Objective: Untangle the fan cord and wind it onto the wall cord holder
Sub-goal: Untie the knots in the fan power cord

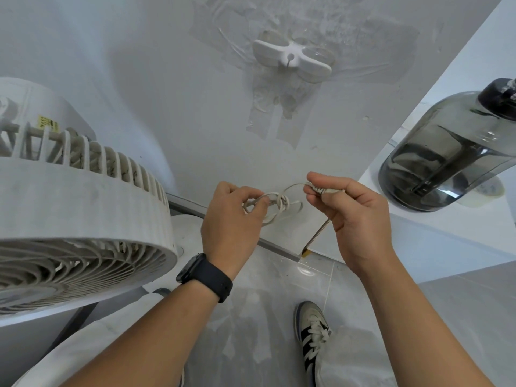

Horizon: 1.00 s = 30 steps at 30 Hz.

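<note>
While both hands [293, 216] pinch, knotted cord [280, 203] between them

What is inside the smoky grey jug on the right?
The translucent grey plastic jug shows only a dark angled part inside; whether it holds liquid is unclear, and its black cap hides the neck.

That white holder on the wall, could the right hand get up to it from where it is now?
Probably yes. Nothing stands between the right hand and the wall cord holder above it; the wall there is bare. But that hand is pinching the cord, which is knotted and also held by the left hand.
</note>
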Each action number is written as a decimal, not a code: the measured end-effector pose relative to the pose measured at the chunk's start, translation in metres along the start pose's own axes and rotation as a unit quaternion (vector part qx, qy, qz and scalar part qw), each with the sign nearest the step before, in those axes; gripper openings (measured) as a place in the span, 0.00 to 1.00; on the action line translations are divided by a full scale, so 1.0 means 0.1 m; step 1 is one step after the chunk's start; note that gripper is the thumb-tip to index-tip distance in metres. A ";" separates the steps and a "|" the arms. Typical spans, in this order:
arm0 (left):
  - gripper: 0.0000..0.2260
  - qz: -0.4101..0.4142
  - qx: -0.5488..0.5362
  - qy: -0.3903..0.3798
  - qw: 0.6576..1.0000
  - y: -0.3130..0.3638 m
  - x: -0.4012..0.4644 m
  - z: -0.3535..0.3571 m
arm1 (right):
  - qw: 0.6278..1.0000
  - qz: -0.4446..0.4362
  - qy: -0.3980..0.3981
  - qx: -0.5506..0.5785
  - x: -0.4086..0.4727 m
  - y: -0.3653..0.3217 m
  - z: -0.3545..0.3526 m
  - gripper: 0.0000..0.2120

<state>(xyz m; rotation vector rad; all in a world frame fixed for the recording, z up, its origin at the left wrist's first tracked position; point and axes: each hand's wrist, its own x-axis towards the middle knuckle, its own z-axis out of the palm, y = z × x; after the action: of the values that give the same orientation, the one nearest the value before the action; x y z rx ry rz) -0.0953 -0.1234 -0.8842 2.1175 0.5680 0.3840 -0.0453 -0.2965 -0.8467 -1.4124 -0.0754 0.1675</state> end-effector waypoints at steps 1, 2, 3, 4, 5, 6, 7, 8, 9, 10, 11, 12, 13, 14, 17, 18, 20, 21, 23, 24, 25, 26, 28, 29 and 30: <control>0.06 0.002 0.010 0.012 1.000 0.00 0.01 -0.01 | 0.998 -0.015 0.011 -0.065 0.00 0.00 -0.01 0.16; 0.06 0.003 0.011 0.022 1.000 0.00 0.01 -0.01 | 0.990 -0.026 0.022 -0.136 -0.01 0.01 -0.01 0.17; 0.07 0.005 0.007 0.030 1.000 0.00 0.02 -0.01 | 0.979 -0.030 0.030 -0.198 -0.01 0.02 -0.02 0.17; 0.06 0.011 0.003 0.037 0.999 0.00 0.02 -0.01 | 0.970 -0.029 0.030 -0.241 -0.02 0.02 -0.01 0.17; 0.06 0.021 0.000 0.042 0.999 0.00 0.02 0.00 | 0.964 -0.028 0.023 -0.264 -0.02 0.04 0.00 0.16; 0.05 0.032 -0.001 0.046 0.998 0.00 0.01 0.00 | 0.961 -0.031 0.014 -0.276 -0.03 0.05 0.00 0.14; 0.04 0.043 -0.004 0.047 0.998 0.00 0.01 0.00 | 0.958 -0.037 0.006 -0.283 -0.04 0.05 0.01 0.12; 0.05 0.054 -0.009 0.044 0.998 0.00 0.01 0.00 | 0.956 -0.043 0.001 -0.290 -0.05 0.05 0.02 0.10; 0.07 0.061 -0.017 0.033 0.997 0.01 0.00 0.01 | 0.955 -0.046 -0.001 -0.293 -0.05 0.06 0.02 0.09; 0.09 0.065 -0.024 0.015 0.998 0.02 -0.01 0.01 | 0.956 -0.045 -0.002 -0.291 -0.05 0.06 0.02 0.09; 0.11 0.068 -0.024 -0.005 0.997 0.03 -0.02 0.01 | 0.957 -0.042 -0.001 -0.285 -0.05 0.06 0.03 0.08; 0.12 0.076 -0.016 -0.022 0.997 0.04 -0.04 0.01 | 0.959 -0.039 0.000 -0.281 -0.05 0.07 0.03 0.08; 0.12 0.090 0.003 -0.035 0.995 0.03 -0.06 0.02 | 0.959 -0.039 0.003 -0.280 -0.05 0.08 0.04 0.08; 0.13 0.107 0.029 -0.044 0.993 0.02 -0.08 0.03 | 0.959 -0.039 0.009 -0.279 -0.04 0.09 0.05 0.07; 0.14 0.131 0.122 -0.062 0.982 -0.04 -0.10 0.07 | 0.960 -0.043 0.026 -0.276 -0.04 0.06 0.06 0.07; 0.14 0.127 0.147 -0.062 0.979 -0.06 -0.09 0.08 | 0.960 -0.046 0.029 -0.276 -0.03 0.05 0.06 0.07; 0.13 0.124 0.178 -0.048 0.975 -0.09 -0.08 0.08 | 0.960 -0.050 0.027 -0.273 -0.03 0.04 0.05 0.07; 0.11 0.132 0.183 -0.038 0.974 -0.10 -0.07 0.08 | 0.961 -0.052 0.026 -0.270 -0.03 0.04 0.05 0.07; 0.06 0.152 0.170 -0.014 0.973 -0.10 -0.06 0.07 | 0.962 -0.056 0.028 -0.267 -0.03 0.06 0.03 0.08; 0.05 0.162 0.159 -0.004 0.974 -0.09 -0.05 0.05 | 0.962 -0.061 0.030 -0.266 -0.03 0.06 0.02 0.08; 0.04 0.172 0.147 0.003 0.974 -0.08 -0.04 0.04 | 0.960 -0.069 0.030 -0.271 -0.03 0.06 0.01 0.08; 0.04 0.181 0.134 0.006 0.974 -0.08 -0.02 0.03 | 0.956 -0.079 0.028 -0.282 -0.02 0.06 0.00 0.08; 0.04 0.195 0.097 -0.001 0.976 -0.09 0.00 0.02 | 0.942 -0.097 0.024 -0.320 0.00 0.07 -0.01 0.09; 0.04 0.200 0.073 -0.009 0.977 -0.11 0.01 0.02 | 0.935 -0.106 0.021 -0.336 0.01 0.08 -0.02 0.09; 0.04 0.207 0.053 -0.018 0.977 -0.13 0.02 0.02 | 0.930 -0.115 0.020 -0.349 0.02 0.09 -0.03 0.08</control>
<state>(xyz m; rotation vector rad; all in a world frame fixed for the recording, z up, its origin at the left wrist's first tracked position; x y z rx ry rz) -0.0963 -0.1171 -0.8958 2.3395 0.1215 0.5552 -0.0431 -0.2976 -0.8565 -2.1021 -0.2878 -0.1000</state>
